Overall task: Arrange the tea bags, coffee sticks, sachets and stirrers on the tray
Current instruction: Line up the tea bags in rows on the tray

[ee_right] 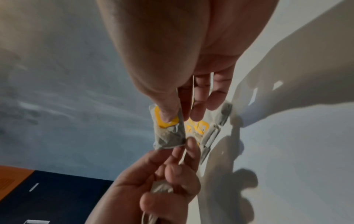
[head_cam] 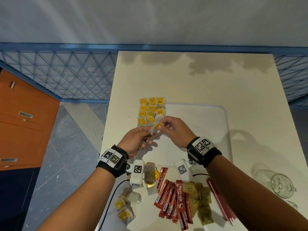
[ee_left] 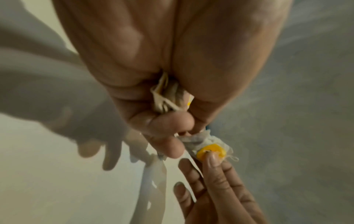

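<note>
While spare bags are kept bunched in the curled left hand (head_cam: pixel 135 142), one tea bag (head_cam: pixel 156 128) is pinched by both it and the right hand (head_cam: pixel 175 130) at frame centre, above the tray (head_cam: pixel 208 117), probably for the rows (head_cam: pixel 150 112) just above.

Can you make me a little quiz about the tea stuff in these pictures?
1. True or false: the right hand pinches a tea bag by its yellow tag.
2. Where do the red coffee sticks lie? A on the tray; B on the table, off the tray.
3. What colour are the stirrers?

Key: 1 true; 2 B; 3 red.
</note>
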Available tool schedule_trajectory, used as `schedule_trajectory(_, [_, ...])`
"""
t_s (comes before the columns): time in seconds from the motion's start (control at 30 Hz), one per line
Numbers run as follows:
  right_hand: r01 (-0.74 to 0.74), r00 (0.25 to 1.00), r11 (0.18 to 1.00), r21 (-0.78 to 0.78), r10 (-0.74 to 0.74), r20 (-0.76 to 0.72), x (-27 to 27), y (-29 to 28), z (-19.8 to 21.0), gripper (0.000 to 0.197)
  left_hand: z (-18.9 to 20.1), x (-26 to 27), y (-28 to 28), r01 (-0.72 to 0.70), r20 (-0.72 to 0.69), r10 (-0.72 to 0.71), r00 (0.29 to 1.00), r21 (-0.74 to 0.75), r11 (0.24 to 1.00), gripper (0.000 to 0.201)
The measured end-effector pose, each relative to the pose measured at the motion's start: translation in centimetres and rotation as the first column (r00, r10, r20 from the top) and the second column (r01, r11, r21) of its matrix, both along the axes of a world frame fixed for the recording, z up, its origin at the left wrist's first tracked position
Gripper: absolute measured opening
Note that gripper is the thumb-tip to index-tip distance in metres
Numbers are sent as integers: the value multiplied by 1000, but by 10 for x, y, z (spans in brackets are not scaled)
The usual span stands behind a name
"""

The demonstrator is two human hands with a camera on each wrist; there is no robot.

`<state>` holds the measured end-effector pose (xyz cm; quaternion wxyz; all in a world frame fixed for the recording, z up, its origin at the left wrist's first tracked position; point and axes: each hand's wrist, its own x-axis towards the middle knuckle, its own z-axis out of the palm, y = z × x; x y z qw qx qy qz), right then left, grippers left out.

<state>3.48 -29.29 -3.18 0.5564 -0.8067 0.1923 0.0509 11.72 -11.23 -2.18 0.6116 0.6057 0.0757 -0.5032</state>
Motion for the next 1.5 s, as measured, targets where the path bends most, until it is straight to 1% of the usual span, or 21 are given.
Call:
schedule_trajectory(0.03, [16,1000,999,-30,-16,18,2,-5,1,4,0,1,1,-22,-20,22,1000,-5,1000,15])
schedule_trajectory(0.07, [34,999,997,-63,-32,35,3,-11,3,4,-1,2,2,-47,-39,47,998,-16,999,18])
schedule_trajectory(0.13, [34,999,991,-129,-29,36,7,-21,4,9,-4,5,6,-88,-86,84,993,-42,995,41])
schedule_trajectory(0.17, [10,1000,987,-163,-6,24,9,-25,3,11,-6,6,7,-108,-112,102,988,-51,993,52])
schedule_trajectory(0.2, [-29,1000,980,-197,30,-2,11,-27,2,12,-8,7,8,-134,-127,126,984,-53,990,59])
schedule_trajectory(0.27, [-139,989,962,-236,123,-79,15,-29,-1,12,-12,9,10,-166,-123,159,979,-49,985,67])
schedule_trajectory(0.33, [-261,961,933,-248,227,-159,18,-26,-3,14,-13,10,12,-178,-114,172,978,-45,983,67])
schedule_trajectory(0.4, [-335,935,902,-272,283,-212,21,-22,-6,18,-13,11,13,-184,-112,178,978,-44,982,59])
schedule_trajectory(0.53, [-320,946,819,-476,252,-202,25,-17,-15,19,-15,10,15,-218,-166,200,966,-95,971,58])
schedule_trajectory(0.63, [-294,955,804,-517,230,-186,27,-15,-21,17,-17,10,18,-215,-193,187,963,-134,967,50])
schedule_trajectory(0.73, [-277,959,817,-506,204,-195,28,-15,-25,20,-16,7,18,-218,-212,185,960,-145,965,40])
schedule_trajectory(0.9, [-262,962,838,-479,187,-200,31,-14,-26,22,-14,3,17,-252,-218,219,951,-137,958,32])
schedule_trajectory(0.97, [-239,968,855,-461,174,-180,30,-15,-23,19,-15,2,16,-233,-187,208,960,-124,965,30])
schedule_trajectory(1.13, [-146,989,891,-431,123,-80,21,-11,-13,19,-11,-1,14,-143,-45,140,989,-74,987,26])
schedule_trajectory(1.17, [-130,991,908,-398,121,-49,18,-8,-9,18,-9,-1,13,-134,-38,131,991,-79,988,24])
schedule_trajectory(1.23, [-106,994,953,-284,113,8,10,0,-1,15,-8,-2,11,-146,-47,142,989,-82,986,20])
schedule_trajectory(1.27, [-99,994,972,-215,105,17,6,5,4,14,-8,-2,11,-159,-50,155,987,-81,984,20])
schedule_trajectory(1.33, [-89,996,990,-105,89,-4,-1,15,7,13,-8,-1,10,-178,-38,176,984,-65,982,26])
schedule_trajectory(1.4, [-74,997,996,-54,72,-34,-7,23,5,18,-8,-1,10,-169,-21,168,986,-49,984,31])
schedule_trajectory(1.47, [-38,999,999,-36,37,-36,-10,29,2,25,-6,-3,10,-144,-18,143,990,-50,988,30])
schedule_trajectory(1.5, [-5,999,1000,-20,4,-34,-12,32,0,24,-4,-4,9,-133,-18,132,991,-59,989,28])
